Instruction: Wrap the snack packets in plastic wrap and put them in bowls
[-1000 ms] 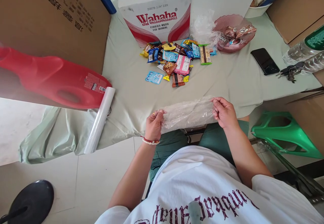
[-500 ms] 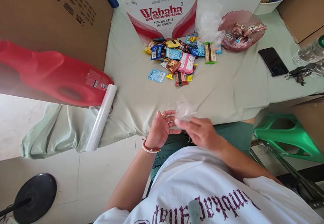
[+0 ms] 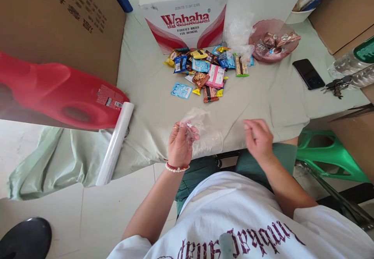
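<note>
My left hand (image 3: 179, 144) is closed on a crumpled clear plastic bag (image 3: 195, 121) at the near edge of the cloth-covered table (image 3: 263, 99). The bag's loose end trails right over the cloth. My right hand (image 3: 258, 138) hovers a hand's width to the right, fingers curled loosely, holding nothing that I can see. A pile of several wrapped snacks (image 3: 204, 70) lies in the middle of the table beyond both hands.
A roll of clear bags (image 3: 115, 144) lies at the left next to a red jug (image 3: 58, 93). A Wahaha carton (image 3: 187, 15) stands at the back, a pink bowl (image 3: 273, 42) with snacks right of it. A phone (image 3: 308, 73), keys (image 3: 334, 86) and bottles (image 3: 353, 64) lie right. A green stool (image 3: 330, 157) stands beside my knee.
A second ago both hands held the bag stretched out. They came together, and now the right hand has moved back right while the left keeps the bunched bag.
</note>
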`<action>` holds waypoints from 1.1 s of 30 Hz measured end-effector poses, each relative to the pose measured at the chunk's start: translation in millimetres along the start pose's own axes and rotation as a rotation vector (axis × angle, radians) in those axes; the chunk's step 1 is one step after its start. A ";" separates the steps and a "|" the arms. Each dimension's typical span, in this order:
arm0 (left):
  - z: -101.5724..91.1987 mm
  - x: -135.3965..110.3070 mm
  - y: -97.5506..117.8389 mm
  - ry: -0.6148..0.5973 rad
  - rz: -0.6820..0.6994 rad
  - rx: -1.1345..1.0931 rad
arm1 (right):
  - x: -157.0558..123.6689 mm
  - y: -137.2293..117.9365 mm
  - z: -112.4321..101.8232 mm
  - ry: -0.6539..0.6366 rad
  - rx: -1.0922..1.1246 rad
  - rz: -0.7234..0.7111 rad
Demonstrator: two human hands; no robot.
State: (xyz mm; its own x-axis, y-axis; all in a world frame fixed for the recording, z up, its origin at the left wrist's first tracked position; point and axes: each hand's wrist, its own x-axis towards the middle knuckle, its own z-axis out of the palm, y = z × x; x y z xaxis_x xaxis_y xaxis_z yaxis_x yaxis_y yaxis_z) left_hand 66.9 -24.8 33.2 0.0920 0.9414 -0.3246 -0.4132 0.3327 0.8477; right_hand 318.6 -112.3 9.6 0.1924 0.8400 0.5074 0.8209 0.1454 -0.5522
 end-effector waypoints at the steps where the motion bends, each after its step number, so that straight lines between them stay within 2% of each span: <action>1: -4.3 2.8 2.4 0.008 0.039 0.005 | -2.8 19.5 -7.4 0.048 -0.106 0.062; 3: -14.6 8.8 3.7 0.047 0.091 0.066 | -11.5 61.0 -20.5 0.051 -0.299 0.117; 6: -31.2 19.0 -2.3 0.094 0.066 0.317 | -25.0 114.8 -31.9 -0.033 -0.494 0.162; 9: -44.3 29.7 -8.6 0.102 0.039 0.599 | -27.7 143.0 -27.1 -0.033 -0.500 0.189; 12: -50.5 42.5 -6.4 0.136 0.174 0.826 | -16.7 145.9 -8.8 0.072 -0.452 0.273; 15: -52.1 59.7 -1.5 0.161 0.378 0.959 | -0.1 137.9 10.0 0.198 -0.477 0.464; 17: -52.3 72.7 -2.3 0.120 0.398 0.932 | 9.5 133.1 18.0 0.254 -0.512 0.608; 19: -52.3 83.8 -7.5 0.081 0.353 0.870 | 16.0 130.6 22.6 0.303 -0.542 0.703; 23: -52.1 91.5 -21.0 0.102 0.356 0.674 | 20.4 131.0 25.9 0.380 -0.566 0.719; 28: -51.7 83.6 -20.7 -0.041 0.373 0.402 | 20.6 132.4 26.1 0.429 -0.566 0.702; 30: -50.1 82.0 -18.3 -0.043 0.358 0.419 | 21.3 129.8 25.8 0.424 -0.579 0.706; 33: -45.4 81.2 -18.6 0.027 0.340 0.552 | 21.8 125.0 25.9 0.391 -0.574 0.714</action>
State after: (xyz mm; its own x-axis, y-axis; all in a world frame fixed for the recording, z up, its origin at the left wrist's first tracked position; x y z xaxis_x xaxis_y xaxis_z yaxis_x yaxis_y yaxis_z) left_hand 40.9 42.8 -27.9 0.0122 0.9999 -0.0043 0.1122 0.0029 0.9937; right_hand 411.5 -62.3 -65.5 0.8215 0.3858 0.4199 0.5592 -0.6888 -0.4613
